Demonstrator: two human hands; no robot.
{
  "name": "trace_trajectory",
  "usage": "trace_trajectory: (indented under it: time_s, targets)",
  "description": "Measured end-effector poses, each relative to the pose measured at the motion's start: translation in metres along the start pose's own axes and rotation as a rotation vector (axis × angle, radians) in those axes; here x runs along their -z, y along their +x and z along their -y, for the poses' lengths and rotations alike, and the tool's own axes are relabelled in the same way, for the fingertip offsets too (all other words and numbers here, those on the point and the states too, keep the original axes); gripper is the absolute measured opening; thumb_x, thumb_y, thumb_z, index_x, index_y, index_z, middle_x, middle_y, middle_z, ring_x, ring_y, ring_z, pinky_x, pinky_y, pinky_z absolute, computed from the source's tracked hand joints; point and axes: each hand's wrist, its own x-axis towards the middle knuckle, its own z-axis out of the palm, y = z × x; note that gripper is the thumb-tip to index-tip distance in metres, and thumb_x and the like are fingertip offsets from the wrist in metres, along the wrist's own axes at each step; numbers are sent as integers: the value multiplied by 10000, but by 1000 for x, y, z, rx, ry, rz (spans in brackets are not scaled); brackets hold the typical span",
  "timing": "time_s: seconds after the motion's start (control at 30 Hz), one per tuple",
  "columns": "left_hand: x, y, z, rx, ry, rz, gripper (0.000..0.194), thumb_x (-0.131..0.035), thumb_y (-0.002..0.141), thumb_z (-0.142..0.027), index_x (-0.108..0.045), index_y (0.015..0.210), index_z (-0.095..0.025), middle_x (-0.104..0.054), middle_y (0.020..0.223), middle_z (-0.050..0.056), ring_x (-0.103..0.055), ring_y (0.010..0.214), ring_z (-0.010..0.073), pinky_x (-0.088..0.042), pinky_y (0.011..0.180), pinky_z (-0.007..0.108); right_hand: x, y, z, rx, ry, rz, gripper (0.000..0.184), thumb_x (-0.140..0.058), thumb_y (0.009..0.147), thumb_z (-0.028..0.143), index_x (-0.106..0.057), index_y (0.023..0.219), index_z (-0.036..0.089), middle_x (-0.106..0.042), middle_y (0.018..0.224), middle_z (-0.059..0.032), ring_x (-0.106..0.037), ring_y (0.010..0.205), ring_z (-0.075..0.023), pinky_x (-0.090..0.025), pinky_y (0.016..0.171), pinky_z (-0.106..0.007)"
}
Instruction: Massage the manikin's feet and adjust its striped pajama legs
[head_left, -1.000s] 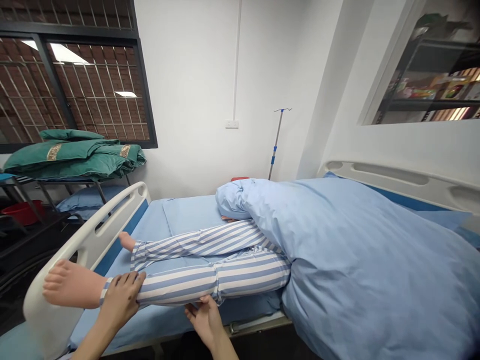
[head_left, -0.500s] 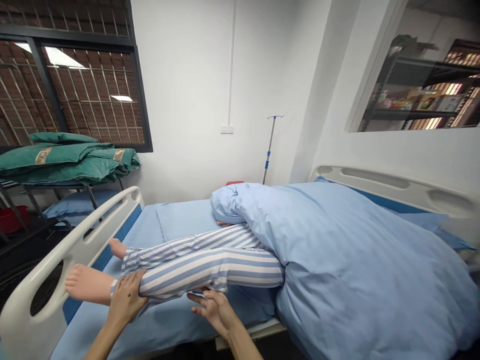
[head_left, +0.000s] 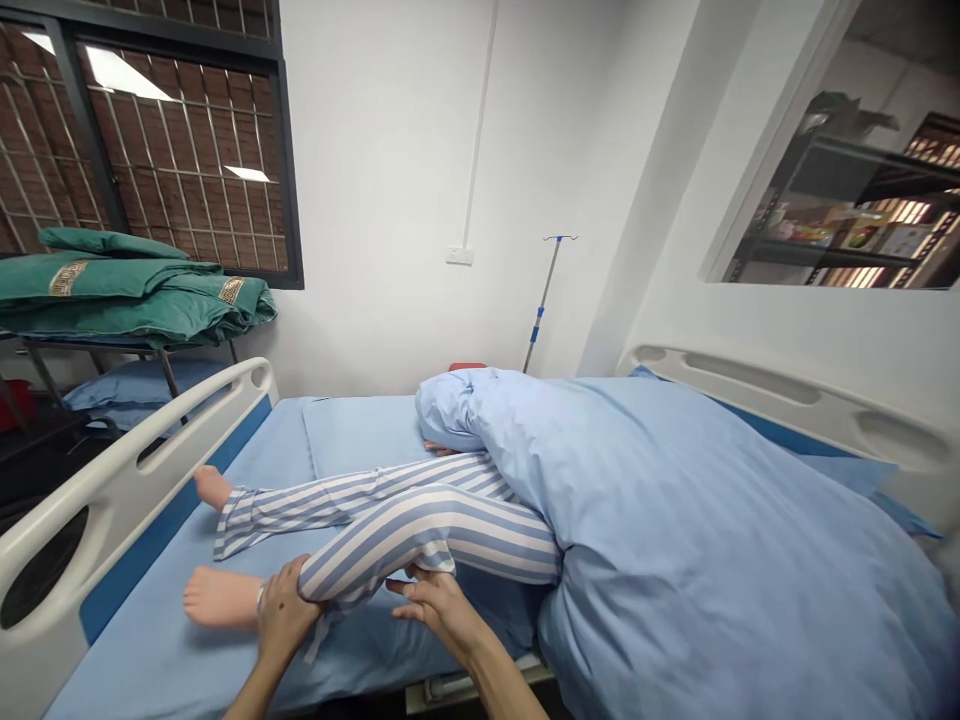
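Note:
A manikin's near leg [head_left: 390,545] in blue-and-white striped trousers lies bent on the bed, its knee raised a little. My left hand [head_left: 286,607] is closed round the lower shin just above the bare near foot [head_left: 223,598]. Under the bent knee is my right hand [head_left: 442,612], palm upward, its visible fingers spread; the fingertips against the trouser cloth are partly hidden. The far leg [head_left: 300,508] lies stretched out behind, with its bare foot [head_left: 214,487] toward the footboard. A light blue quilt [head_left: 675,520] covers the manikin above the thighs.
A pale footboard [head_left: 150,470] stands at the left, and a headboard [head_left: 787,385] at the right. Behind the bed rises an infusion pole [head_left: 541,310]. Green folded bedding [head_left: 142,300] is stacked on another bed by the barred window. The blue sheet [head_left: 367,420] covers the mattress.
The near leg has bent more: its foot has slid toward the knee and away from the footboard, with my left hand moving along. My right hand stays under the knee. The view has shifted slightly.

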Motion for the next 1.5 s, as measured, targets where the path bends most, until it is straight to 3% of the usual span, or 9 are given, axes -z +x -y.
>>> trace_trajectory:
  time_s: [0.27, 0.47, 0.63, 0.8, 0.93, 1.2, 1.33, 1.5]
  targets:
    - [33, 14, 16, -179, 111, -39, 483, -468, 663, -194, -579, 1133, -178, -624, 1171, 72, -534, 1080, 263, -356, 946, 387, -10, -7, -20, 32, 127, -70, 409, -740, 620, 232, -617, 1008, 200, -563, 1230, -82, -576, 1047, -275, -486, 743, -339]
    - [93, 25, 27, -328, 238, -107, 501, -481, 650, -180, -607, 1135, -183, -636, 1159, 78, -535, 1086, 285, -325, 986, 432, -19, 0, -46, 56, 318, -74, 218, -719, 595, 224, -633, 783, 154, -620, 1076, -90, -567, 1054, -317, -462, 773, -374]
    - [154, 25, 24, -402, 391, -142, 522, -464, 658, -105, -603, 1150, -213, -627, 1157, 84, -510, 1095, 297, -257, 1036, 488, -34, 14, -75, 10, 485, -66, 198, -672, 556, 222, -619, 741, 175, -636, 998, -62, -572, 1040, -297, -446, 789, -370]
    - [182, 10, 7, -410, 537, -142, 547, -443, 671, -42, -601, 1161, -227, -613, 1150, 101, -485, 1105, 316, -225, 1051, 515, -41, 22, -107, -24, 637, -99, 130, -640, 556, 254, -592, 659, 190, -654, 864, -46, -591, 964, -270, -443, 796, -380]
    - [177, 1, 8, -402, 525, -135, 557, -432, 667, -31, -608, 1162, -216, -613, 1149, 107, -484, 1093, 325, -238, 1033, 520, -39, 19, -112, -23, 691, -58, 152, -635, 560, 253, -623, 702, 197, -666, 840, -40, -601, 913, -262, -443, 777, -371]
    - [147, 5, 32, -365, 387, -123, 554, -457, 635, -77, -615, 1152, -199, -631, 1145, 94, -514, 1087, 291, -279, 1013, 460, -32, 1, -80, -20, 563, 10, 188, -633, 566, 202, -638, 752, 171, -656, 956, -53, -569, 1050, -310, -435, 787, -348]
    - [118, 10, 38, -314, 297, -98, 517, -471, 652, -157, -614, 1147, -195, -635, 1160, 82, -525, 1090, 280, -305, 998, 430, -26, -5, -59, 9, 435, 22, 257, -612, 582, 184, -648, 835, 158, -642, 1031, -77, -572, 1046, -301, -434, 776, -347]
    - [63, 11, 28, -194, 183, -57, 548, -464, 623, -175, -602, 1153, -169, -625, 1188, 75, -534, 1101, 277, -353, 970, 396, -21, -11, -22, 48, 217, 2, 295, -595, 595, 160, -643, 886, 152, -604, 1153, -99, -600, 986, -264, -452, 774, -352]
